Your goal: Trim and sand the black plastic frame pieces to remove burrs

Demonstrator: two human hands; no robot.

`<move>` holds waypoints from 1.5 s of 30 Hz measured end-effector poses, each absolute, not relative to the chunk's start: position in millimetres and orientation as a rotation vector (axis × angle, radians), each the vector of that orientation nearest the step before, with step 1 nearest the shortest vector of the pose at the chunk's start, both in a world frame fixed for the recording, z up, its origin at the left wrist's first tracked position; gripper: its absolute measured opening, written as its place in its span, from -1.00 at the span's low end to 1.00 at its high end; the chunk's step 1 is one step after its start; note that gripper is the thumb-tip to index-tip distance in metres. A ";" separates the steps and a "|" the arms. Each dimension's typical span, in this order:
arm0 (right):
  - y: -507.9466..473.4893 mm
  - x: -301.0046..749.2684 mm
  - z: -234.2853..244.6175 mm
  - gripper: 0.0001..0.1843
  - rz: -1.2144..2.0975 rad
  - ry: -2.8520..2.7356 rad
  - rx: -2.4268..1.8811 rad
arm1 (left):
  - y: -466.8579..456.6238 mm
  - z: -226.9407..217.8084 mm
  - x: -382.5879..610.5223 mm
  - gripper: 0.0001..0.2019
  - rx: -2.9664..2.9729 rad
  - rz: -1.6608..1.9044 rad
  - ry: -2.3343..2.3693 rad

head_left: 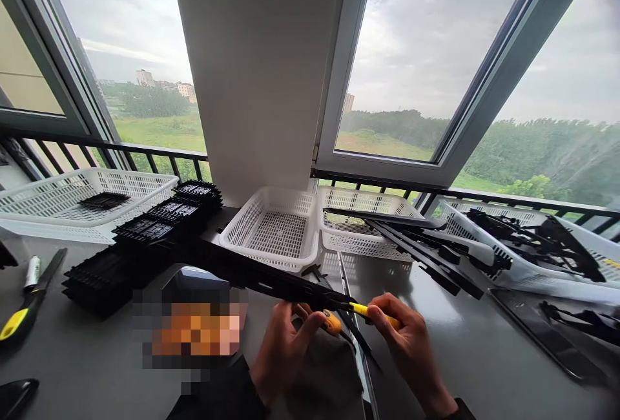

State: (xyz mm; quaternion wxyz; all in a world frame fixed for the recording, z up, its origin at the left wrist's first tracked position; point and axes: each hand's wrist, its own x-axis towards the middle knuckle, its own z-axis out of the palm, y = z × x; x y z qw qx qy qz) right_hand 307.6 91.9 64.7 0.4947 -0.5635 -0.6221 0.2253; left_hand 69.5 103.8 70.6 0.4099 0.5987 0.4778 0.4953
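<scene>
Just below the middle of the head view, my left hand (pixel 285 346) is closed around the near end of a long black plastic strip (pixel 271 283), which slants up to the left. My right hand (pixel 404 336) pinches a slim yellow-handled tool (pixel 359 308), its tip at the strip's right end; the tip itself is too small to make out. By my left thumb shows an orange-yellow handle (pixel 332 323); whether that hand touches it I cannot tell. Thin dark strips and a long shiny metal bar (pixel 364 381) lie beneath and between my hands.
White baskets stand along the window: one at left (pixel 145 181), one in the middle (pixel 261 253), one behind long black strips (pixel 431 258), and one at right (pixel 504 258) holding black parts. Stacked black grids (pixel 97 278), a yellow-black knife (pixel 22 320) and a marker (pixel 33 271) lie left.
</scene>
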 end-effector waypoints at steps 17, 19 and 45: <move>92.6 308.6 64.1 -0.48 0.569 -1.488 -1.337 | 101.4 75.8 71.7 -0.50 1.475 1.260 1.200; 93.2 308.3 63.3 -0.49 0.576 -1.491 -1.333 | 100.7 75.7 71.8 -0.51 1.488 1.257 1.197; 96.8 316.9 54.2 -0.34 0.790 -1.598 -1.357 | 102.0 72.5 70.1 -0.42 1.512 1.188 1.125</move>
